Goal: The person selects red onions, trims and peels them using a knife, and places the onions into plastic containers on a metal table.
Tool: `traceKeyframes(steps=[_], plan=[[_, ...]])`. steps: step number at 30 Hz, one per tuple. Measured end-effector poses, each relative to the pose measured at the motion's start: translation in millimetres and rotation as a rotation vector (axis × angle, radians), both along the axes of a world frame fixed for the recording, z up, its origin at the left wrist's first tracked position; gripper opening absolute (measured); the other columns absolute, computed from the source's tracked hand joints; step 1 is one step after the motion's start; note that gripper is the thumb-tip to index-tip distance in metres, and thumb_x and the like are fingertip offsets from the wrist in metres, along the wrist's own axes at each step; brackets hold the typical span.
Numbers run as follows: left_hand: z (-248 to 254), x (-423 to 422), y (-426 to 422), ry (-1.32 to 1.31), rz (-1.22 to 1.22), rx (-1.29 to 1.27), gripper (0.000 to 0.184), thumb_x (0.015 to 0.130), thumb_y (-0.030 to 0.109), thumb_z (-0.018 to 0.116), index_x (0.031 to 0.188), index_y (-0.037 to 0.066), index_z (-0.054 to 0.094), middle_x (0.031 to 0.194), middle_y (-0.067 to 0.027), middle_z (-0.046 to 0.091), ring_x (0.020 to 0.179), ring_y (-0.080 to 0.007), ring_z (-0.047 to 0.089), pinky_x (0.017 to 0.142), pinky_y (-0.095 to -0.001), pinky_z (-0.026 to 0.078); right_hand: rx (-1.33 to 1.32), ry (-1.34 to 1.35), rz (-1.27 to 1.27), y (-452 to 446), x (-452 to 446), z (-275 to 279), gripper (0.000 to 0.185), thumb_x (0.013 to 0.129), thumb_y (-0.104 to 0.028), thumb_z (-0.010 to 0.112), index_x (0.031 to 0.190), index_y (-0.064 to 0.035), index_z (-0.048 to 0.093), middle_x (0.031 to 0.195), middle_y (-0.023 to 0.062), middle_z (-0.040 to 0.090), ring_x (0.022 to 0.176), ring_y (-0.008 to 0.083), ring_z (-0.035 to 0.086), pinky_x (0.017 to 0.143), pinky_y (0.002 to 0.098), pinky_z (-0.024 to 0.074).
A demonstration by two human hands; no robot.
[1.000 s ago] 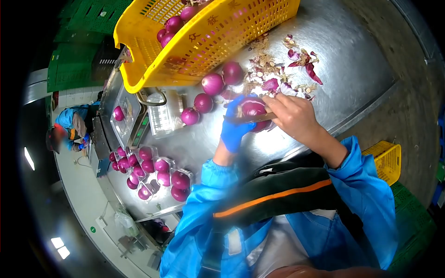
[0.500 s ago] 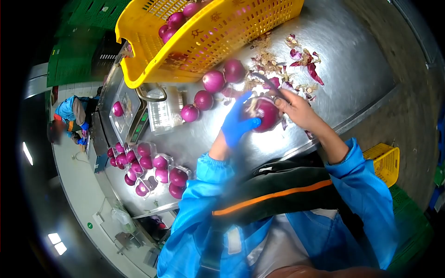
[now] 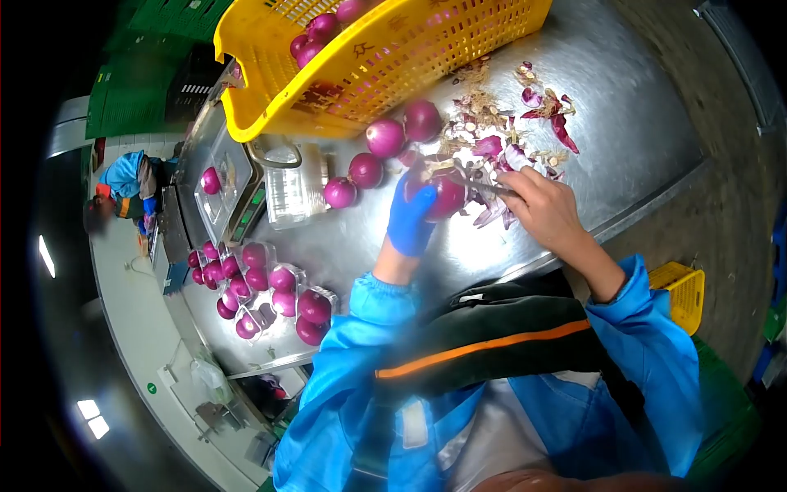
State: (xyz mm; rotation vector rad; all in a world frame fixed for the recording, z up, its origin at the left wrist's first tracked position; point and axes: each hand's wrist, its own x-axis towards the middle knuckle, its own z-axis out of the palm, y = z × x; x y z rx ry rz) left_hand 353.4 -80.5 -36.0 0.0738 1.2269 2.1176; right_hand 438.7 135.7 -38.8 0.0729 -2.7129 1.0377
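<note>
My left hand (image 3: pixel 410 220), in a blue glove, is wrapped round a red onion (image 3: pixel 447 197) above the steel table. My bare right hand (image 3: pixel 541 207) grips a small knife (image 3: pixel 492 189), its thin blade pointing left at the top of the onion. Some of the blade is blurred. Beneath and beyond the hands lie loose onion skins (image 3: pixel 489 148) and root trimmings. Several whole red onions (image 3: pixel 366 170) rest on the table just left of the held one.
A yellow crate (image 3: pixel 328 98) with red onions stands tilted at the back. Left are a scale (image 3: pixel 246 215) with an onion on it, clear trays (image 3: pixel 295 193) and packed onions (image 3: pixel 256 279). Another person (image 3: pixel 125 184) is far left. A yellow basket (image 3: pixel 684 295) sits right, below the table.
Both hands and the onion have shifted slightly left. The knife has swung from pointing away over the skins to lying across the onion's upper right side.
</note>
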Motion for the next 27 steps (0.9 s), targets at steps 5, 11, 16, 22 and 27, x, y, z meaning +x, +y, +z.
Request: traceKeyframes(steps=[5,11,16,22,27], plan=[[9,-2,-6,-0.031,0.004,-0.081,0.064,0.088,0.027,0.065,0.141,0.002,0.041,0.134,-0.013,0.053,0.124,-0.0272,0.052,0.107,-0.0395,0.04,0.216,0.152,0.042,8,2,-4,0.027,0.074,-0.022,0.073,0.097,-0.0132,0.063,0.08,0.0043,0.052,0.066,0.0192,0.061,0.054,0.0314,0.047],[7,-3,-8,0.005,-0.04,-0.115,0.065,0.085,0.029,0.066,0.139,0.001,0.042,0.133,-0.0131,0.052,0.122,-0.0249,0.053,0.102,-0.0374,0.044,0.204,0.109,0.028,11,2,-6,0.033,0.073,-0.009,0.074,0.105,-0.0095,0.068,0.08,0.0067,0.055,0.067,0.0219,0.062,0.057,0.0323,0.0488],[0,-5,-10,0.059,-0.065,-0.16,0.067,0.084,0.028,0.07,0.139,0.001,0.043,0.136,-0.0126,0.051,0.126,-0.0245,0.05,0.105,-0.037,0.042,0.21,0.119,-0.051,8,2,-7,0.036,0.074,-0.008,0.073,0.11,-0.0101,0.068,0.077,0.0064,0.054,0.065,0.0221,0.061,0.057,0.0324,0.0488],[12,16,4,0.261,-0.202,-0.389,0.065,0.082,0.019,0.073,0.138,0.001,0.045,0.132,-0.0111,0.055,0.122,-0.0244,0.053,0.105,-0.0365,0.041,0.163,0.097,-0.239,6,-13,-20,0.031,0.08,-0.021,0.066,0.111,-0.0146,0.066,0.084,0.0052,0.059,0.063,0.0225,0.061,0.053,0.0331,0.0493],[5,12,7,-0.097,-0.071,-0.111,0.059,0.086,0.028,0.064,0.134,-0.002,0.047,0.127,-0.0154,0.057,0.117,-0.0253,0.057,0.101,-0.0379,0.046,0.091,-0.007,-0.127,12,-2,-23,0.029,0.082,-0.022,0.064,0.111,-0.0154,0.065,0.085,0.0056,0.059,0.066,0.025,0.062,0.056,0.0336,0.0499]])
